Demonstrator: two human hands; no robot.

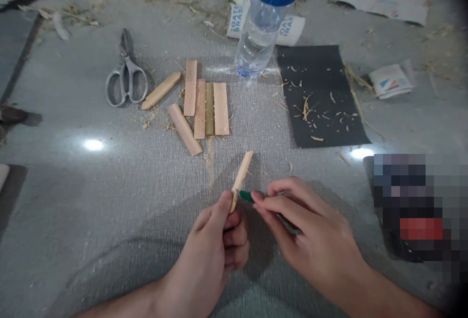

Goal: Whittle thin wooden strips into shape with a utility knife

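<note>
My left hand (pixel 223 240) is closed around the lower end of a pale wooden strip (pixel 243 172), thumb on top, the strip tilting up to the right. Between thumb and fingers my right hand (pixel 303 220) pinches a small green-handled knife (pixel 246 195). Its short blade touches the strip just above my left thumb. Beyond my hands lie several bamboo-like strips (pixel 221 108), some side by side, one slanting (pixel 185 129). A pointed strip (pixel 161 91) rests near the grey-handled scissors (pixel 126 74).
A water bottle (pixel 258 35) stands at the back, before printed wrappers (pixel 292 30). Shavings lie on a black sheet (pixel 321 94) at right. A small white packet (pixel 391 81) is beyond it. Dark, pixelated items (pixel 398 211) sit at the right edge. Plant scraps litter the far surface.
</note>
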